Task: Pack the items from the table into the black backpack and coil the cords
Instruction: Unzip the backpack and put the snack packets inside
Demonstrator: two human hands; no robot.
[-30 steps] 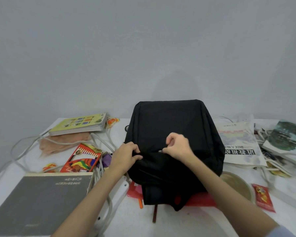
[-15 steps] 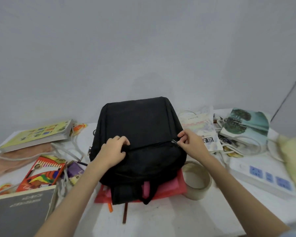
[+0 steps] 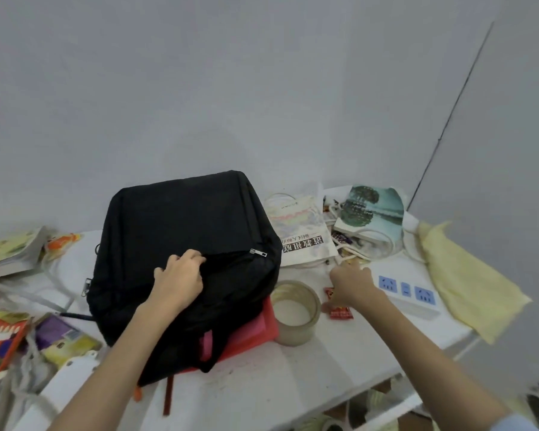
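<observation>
Black backpack [image 3: 181, 244]: largest thing on the table [image 3: 293, 374], lying flat on its back in the middle, soft fabric that sags and folds. I judge it light and floppy; the pocket mouth will close on itself unless it is held open. My left hand [image 3: 178, 283] rests on its front with the fingers curled over the lip of the pocket, gripping the fabric there. The zipper pull [image 3: 258, 252] sits at the right end of that opening, apart from my fingers.

White power strip [image 3: 408, 293]: rigid, probably the heaviest loose piece on the right. Take it by the body, coil its cord first (cord end not clear from here). It lies just right of my right hand.

Tape roll [image 3: 294, 309]: stiff ring, easy to hook through the centre. It touches the backpack's right edge, left of my right hand.

Red snack packet [image 3: 338, 303]: thin, crinkly, slippery; pinch an edge. It lies directly under my right wrist.

Right hand [image 3: 350, 283]: low over the table, reaching away from me toward small wrappers past the packet, holding nothing that I can see. The fingers are blurred, so how far they are spread I cannot tell.
</observation>
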